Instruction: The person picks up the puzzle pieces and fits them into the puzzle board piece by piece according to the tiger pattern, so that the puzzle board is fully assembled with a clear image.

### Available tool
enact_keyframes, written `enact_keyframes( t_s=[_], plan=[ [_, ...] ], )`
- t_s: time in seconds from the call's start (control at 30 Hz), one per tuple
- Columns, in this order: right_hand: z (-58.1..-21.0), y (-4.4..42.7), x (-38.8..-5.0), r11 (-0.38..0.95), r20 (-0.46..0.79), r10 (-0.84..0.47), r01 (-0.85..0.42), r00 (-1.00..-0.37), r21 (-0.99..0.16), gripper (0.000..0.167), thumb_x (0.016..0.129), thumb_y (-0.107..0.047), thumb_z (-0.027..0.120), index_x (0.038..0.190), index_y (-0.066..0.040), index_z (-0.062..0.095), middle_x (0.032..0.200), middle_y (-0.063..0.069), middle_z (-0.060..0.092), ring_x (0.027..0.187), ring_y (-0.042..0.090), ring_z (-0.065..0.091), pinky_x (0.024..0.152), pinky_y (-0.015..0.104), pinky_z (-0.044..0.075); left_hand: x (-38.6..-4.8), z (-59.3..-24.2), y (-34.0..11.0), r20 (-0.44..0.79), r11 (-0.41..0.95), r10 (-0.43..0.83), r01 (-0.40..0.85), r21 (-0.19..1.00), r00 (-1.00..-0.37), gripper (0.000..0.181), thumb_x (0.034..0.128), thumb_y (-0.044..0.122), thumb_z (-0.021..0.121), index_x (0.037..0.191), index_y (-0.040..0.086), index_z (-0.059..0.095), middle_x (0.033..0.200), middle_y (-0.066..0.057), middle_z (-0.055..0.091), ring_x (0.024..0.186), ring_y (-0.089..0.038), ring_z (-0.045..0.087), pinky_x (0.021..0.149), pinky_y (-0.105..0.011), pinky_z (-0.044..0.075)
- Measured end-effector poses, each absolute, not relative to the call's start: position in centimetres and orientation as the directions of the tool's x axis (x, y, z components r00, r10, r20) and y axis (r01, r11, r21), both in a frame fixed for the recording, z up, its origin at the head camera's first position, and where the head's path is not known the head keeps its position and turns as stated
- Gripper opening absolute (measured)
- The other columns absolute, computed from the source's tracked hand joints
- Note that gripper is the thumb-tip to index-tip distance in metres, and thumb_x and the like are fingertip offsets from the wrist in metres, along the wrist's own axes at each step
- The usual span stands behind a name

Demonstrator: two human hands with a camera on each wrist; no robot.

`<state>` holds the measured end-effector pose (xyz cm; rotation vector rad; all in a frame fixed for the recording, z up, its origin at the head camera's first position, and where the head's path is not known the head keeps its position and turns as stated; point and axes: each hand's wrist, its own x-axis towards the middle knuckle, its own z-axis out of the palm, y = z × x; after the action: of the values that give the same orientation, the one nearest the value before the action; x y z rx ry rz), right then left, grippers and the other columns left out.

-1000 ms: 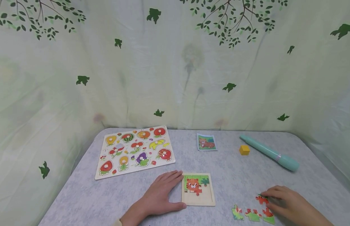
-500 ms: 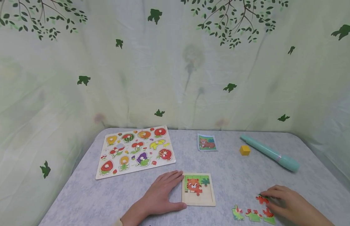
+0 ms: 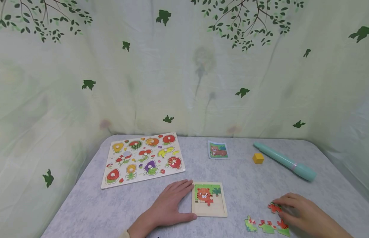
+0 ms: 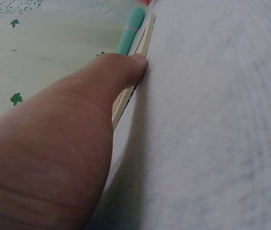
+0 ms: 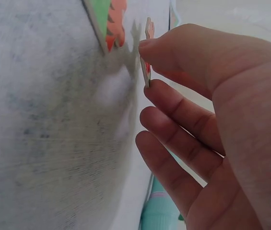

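A square wooden puzzle frame lies mid-table, partly filled with pieces picturing a tiger's head on green. At its left edge rests my left hand, fingers extended near the top corner and thumb at the lower corner. In the left wrist view the thumb touches the frame's side. My right hand pinches an orange puzzle piece between thumb and fingers; the right wrist view has the piece edge-on, off the table. Several loose pieces lie below it, including a green one and a green-and-orange one.
A fruit puzzle board lies at the back left. Behind the wooden frame is a small picture card. A yellow cube and a teal pen-shaped object lie at the back right. A leaf-printed curtain surrounds the table.
My right hand has lifted the orange piece slightly up and to the left, away from the loose pieces. The left hand stays at the frame.
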<state>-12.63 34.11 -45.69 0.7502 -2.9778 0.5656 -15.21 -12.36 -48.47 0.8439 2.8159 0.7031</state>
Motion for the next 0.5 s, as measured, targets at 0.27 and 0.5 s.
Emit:
enact_keyframes(
  t_s=[0.27,0.5],
  plan=[
    [-45.4,33.7,-12.8,0.827,0.113,-0.444,-0.455,-0.889,-0.33,0.028,0.09,-0.038,0.08,0.114,-0.025,0.077,0.103,-0.025,0.063,0.089,-0.007,0.056,0.07,0.022,0.055,-15.2,-48.3,-12.3,0.019,0.733,0.55,0.493,0.469,-0.835,0.093,0.086,0.076,0.062,0.159,0.022,0.042,0.166,0.008,0.036,0.154,-0.02,0.031,0.123,-0.054,0.029],
    [-45.0,33.0,-13.1,0.815,0.146,-0.446,-0.468,-0.883,-0.342,0.027,0.088,-0.035,0.083,0.113,-0.026,0.078,0.104,-0.023,0.064,0.089,-0.005,0.058,0.072,0.023,0.056,-15.2,-48.4,-12.3,0.016,0.734,0.549,0.492,0.468,-0.836,0.093,0.0859,0.077,0.062,0.159,0.023,0.041,0.166,0.008,0.036,0.154,-0.019,0.031,0.123,-0.054,0.03]
  ],
)
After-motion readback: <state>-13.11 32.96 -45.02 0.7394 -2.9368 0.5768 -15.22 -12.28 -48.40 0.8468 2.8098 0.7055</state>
